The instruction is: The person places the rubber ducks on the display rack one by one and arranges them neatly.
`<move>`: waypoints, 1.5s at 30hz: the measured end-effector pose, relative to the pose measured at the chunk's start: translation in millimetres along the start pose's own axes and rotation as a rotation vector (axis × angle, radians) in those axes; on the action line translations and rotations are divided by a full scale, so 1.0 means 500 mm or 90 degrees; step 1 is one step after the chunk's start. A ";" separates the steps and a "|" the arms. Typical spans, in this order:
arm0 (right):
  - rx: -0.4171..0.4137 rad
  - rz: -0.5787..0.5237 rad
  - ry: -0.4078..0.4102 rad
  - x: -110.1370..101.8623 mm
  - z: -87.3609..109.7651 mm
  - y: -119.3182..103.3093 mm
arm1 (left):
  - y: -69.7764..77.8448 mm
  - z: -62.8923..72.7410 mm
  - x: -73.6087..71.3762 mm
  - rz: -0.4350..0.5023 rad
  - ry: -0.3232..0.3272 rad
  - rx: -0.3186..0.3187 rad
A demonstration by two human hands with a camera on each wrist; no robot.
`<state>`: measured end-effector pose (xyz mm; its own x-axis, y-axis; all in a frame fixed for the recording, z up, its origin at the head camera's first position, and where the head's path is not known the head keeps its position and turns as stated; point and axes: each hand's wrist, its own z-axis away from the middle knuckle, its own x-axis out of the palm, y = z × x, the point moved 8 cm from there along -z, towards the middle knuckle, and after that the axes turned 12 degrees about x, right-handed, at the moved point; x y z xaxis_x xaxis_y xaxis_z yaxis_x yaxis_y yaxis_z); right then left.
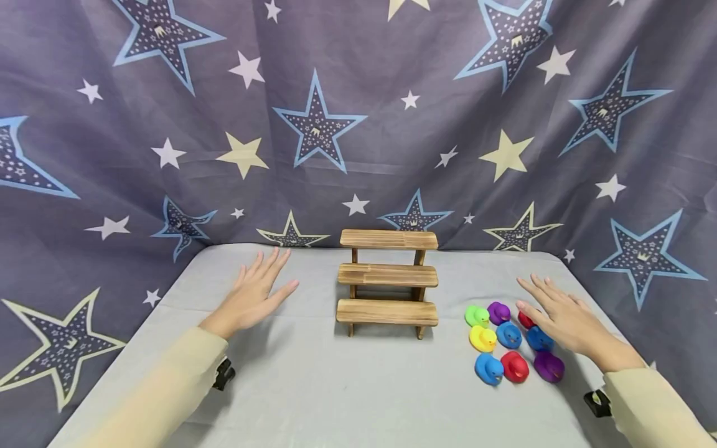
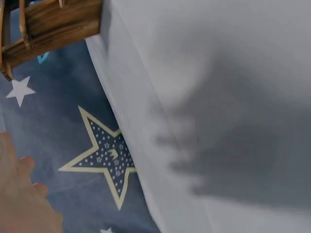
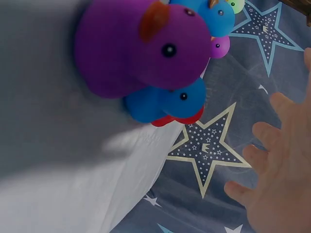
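Note:
My left hand (image 1: 252, 298) hovers over the left part of the table, fingers straight and spread, holding nothing. On the right, my right hand (image 1: 568, 317) is held with extended fingers above a group of rubber ducks. A red duck (image 1: 525, 320) is partly hidden behind that hand. Nearest to it are a blue duck (image 1: 539, 340) and a purple duck (image 1: 549, 367). The purple duck (image 3: 141, 48) looms large in the right wrist view. Between the hands stands a three-tier wooden shelf (image 1: 388, 311), its steps bare.
Other ducks in the group are green (image 1: 477, 316), yellow (image 1: 483, 338), blue (image 1: 489, 369), red (image 1: 515, 367) and purple (image 1: 498, 313). A grey-white cloth covers the table (image 1: 358, 386). A star-patterned curtain (image 1: 358, 56) encloses its back and sides, close behind the shelf.

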<state>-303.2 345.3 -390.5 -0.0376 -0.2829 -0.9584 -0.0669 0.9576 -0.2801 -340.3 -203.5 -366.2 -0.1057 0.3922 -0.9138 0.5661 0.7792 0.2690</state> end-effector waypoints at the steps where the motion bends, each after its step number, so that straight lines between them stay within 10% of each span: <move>1: 0.000 -0.005 0.000 0.000 0.001 0.000 | -0.001 -0.004 0.006 0.021 0.000 -0.006; 17: -0.019 -0.089 -0.026 0.005 0.002 -0.018 | 0.036 -0.060 0.090 0.481 0.031 -0.090; 31: -0.055 -0.147 -0.031 -0.002 0.001 -0.054 | 0.085 -0.106 0.185 0.702 0.095 -0.079; 45: -0.107 -0.146 -0.010 -0.005 -0.001 -0.088 | 0.112 -0.124 0.212 0.863 0.175 -0.102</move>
<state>-300.8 304.0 -375.7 0.0124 -0.4889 -0.8722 -0.2369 0.8460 -0.4776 -370.6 -87.8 -429.2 0.2774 0.9459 0.1682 0.2582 -0.2420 0.9353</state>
